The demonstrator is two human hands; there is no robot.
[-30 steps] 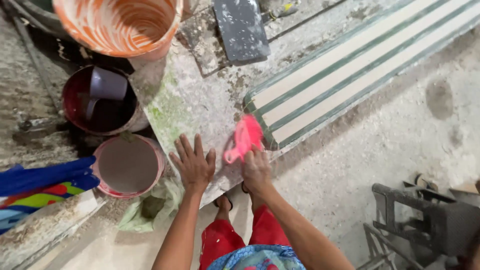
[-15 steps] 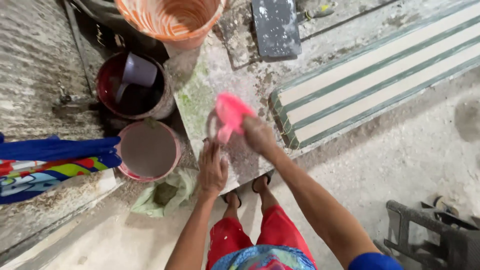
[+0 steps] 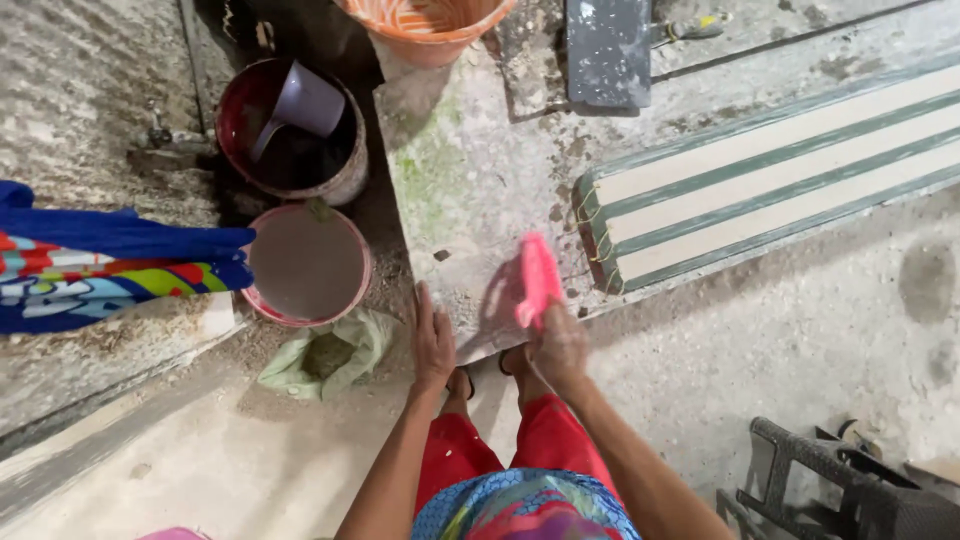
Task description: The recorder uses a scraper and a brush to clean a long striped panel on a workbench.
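— While the right hand (image 3: 558, 345) grips a pink brush (image 3: 538, 280), where does it sit?

— Over the near edge of the grey stone slab (image 3: 470, 170), bristle end up, just left of the green-striped board (image 3: 760, 180).

— And the left hand (image 3: 433, 345)?

— Flat and unclenched on the slab's near corner, holding nothing.

— What's around?

— A pink bucket (image 3: 305, 265) just left of the slab, a dark red bucket (image 3: 290, 135) with a lilac scoop (image 3: 300, 105) behind it, and a green bag (image 3: 325, 350) on the floor.
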